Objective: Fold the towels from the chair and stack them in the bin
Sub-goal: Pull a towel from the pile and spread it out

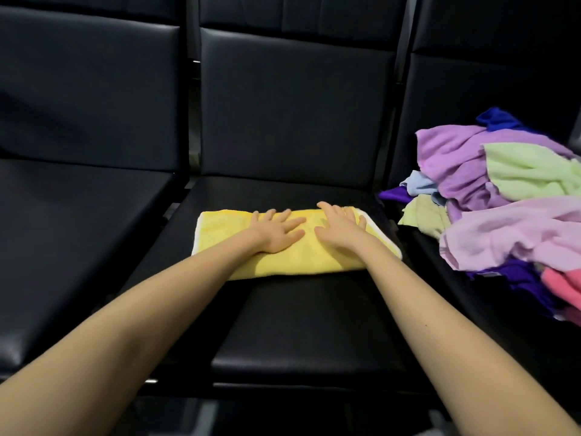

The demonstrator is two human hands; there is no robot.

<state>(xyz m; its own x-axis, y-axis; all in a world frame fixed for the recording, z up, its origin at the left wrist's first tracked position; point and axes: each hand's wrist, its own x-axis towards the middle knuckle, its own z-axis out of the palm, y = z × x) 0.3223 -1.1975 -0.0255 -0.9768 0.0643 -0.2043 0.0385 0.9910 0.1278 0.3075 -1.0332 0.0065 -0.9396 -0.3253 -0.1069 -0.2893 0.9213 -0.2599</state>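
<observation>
Currently left hand and right hand press flat, fingers straight, on the folded yellow towel on the black seat; towel pile, seemingly unfolded, lies alongside.

left hand and right hand side by side on the folded towel | towel on middle seat | backrest beyond the hands | heap of towels on next seat, right of right hand | another seat left of left hand
</observation>
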